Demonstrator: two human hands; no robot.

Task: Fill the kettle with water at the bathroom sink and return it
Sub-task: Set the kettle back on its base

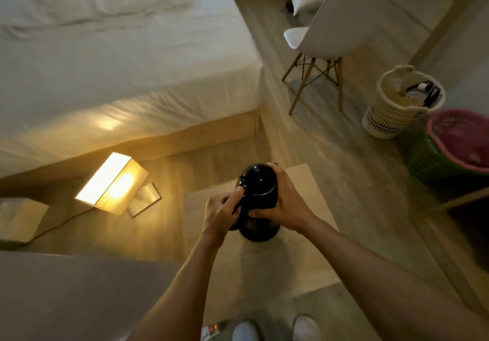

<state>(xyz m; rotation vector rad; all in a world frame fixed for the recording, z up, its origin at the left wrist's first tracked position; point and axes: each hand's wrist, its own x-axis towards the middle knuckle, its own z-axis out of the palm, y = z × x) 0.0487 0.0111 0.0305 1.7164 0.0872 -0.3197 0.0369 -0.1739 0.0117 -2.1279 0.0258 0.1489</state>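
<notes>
The left hand (221,212) is curling around the handle of the black kettle (260,191), thumb lying on top, while the right hand (284,201) is wrapping the kettle's body from the other side. The kettle is standing upright on its round base (260,235) on a low pale table (304,261), with a lit lamp (112,183) to its left by the bed (119,62).

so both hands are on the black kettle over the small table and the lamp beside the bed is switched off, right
Not quite. The lamp is switched on; the head view shows it glowing yellow. The rest holds: the left hand and right hand both grip the black kettle over the small table.
</notes>
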